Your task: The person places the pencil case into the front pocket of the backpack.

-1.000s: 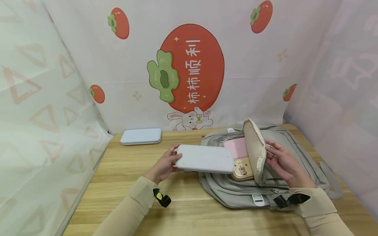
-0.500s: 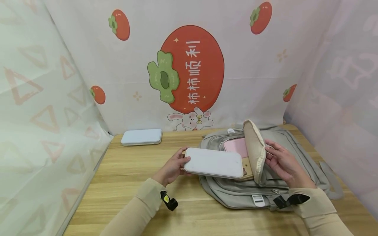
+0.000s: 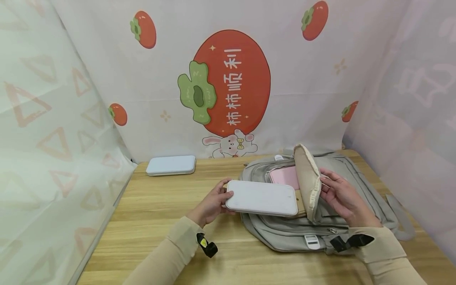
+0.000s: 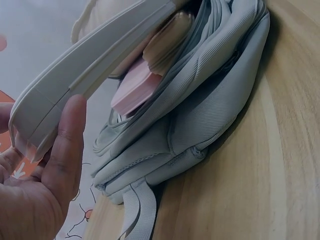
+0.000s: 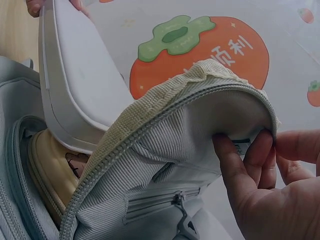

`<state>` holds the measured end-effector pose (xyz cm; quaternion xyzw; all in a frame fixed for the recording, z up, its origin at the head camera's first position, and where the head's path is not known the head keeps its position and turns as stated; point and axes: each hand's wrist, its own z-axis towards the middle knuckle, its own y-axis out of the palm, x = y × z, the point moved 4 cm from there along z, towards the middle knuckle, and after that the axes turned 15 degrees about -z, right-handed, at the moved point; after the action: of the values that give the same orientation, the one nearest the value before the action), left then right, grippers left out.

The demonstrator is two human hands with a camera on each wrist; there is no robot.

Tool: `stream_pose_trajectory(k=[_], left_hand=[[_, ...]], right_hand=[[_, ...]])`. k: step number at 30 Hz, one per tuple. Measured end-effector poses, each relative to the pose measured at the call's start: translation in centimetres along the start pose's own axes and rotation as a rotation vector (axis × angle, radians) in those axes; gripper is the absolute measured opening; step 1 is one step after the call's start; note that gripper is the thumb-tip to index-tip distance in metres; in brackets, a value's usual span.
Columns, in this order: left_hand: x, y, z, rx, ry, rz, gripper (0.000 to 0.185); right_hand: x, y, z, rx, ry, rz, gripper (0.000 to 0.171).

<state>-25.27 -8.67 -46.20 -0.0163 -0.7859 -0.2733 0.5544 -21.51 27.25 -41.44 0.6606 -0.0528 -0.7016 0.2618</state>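
My left hand (image 3: 213, 202) grips the near end of a flat white pencil case (image 3: 261, 198) with rounded corners, thumb on one face and fingers on the other. The case's far end hangs over the unzipped front pocket of a grey backpack (image 3: 281, 236). With fingers and thumb, my right hand (image 3: 341, 194) pinches the edge of the pocket's beige-lined flap (image 3: 307, 178) and holds it raised. Inside the pocket lie a pink case (image 4: 135, 89) and a tan zipped case (image 5: 47, 165) with a cartoon print, partly hidden behind the white one in the head view.
A pale blue case (image 3: 171, 165) lies at the back left of the wooden table (image 3: 160, 221). The backpack lies flat on the right side, a strap (image 3: 400, 221) trailing towards the table's right edge. A printed cloth backdrop (image 3: 156, 79) stands behind.
My left hand has moved right and slightly nearer with the white pencil case, which now covers more of the tan case. My right hand keeps the flap raised in the same place.
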Motion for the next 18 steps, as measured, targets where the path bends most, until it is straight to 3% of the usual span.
stream_pose_trajectory(k=[18], left_hand=[[-1.2,1.1,0.2,-0.02,-0.019,-0.024,0.052]], right_hand=[[-0.1,0.2,0.1,-0.009,-0.004,0.017,0.034]])
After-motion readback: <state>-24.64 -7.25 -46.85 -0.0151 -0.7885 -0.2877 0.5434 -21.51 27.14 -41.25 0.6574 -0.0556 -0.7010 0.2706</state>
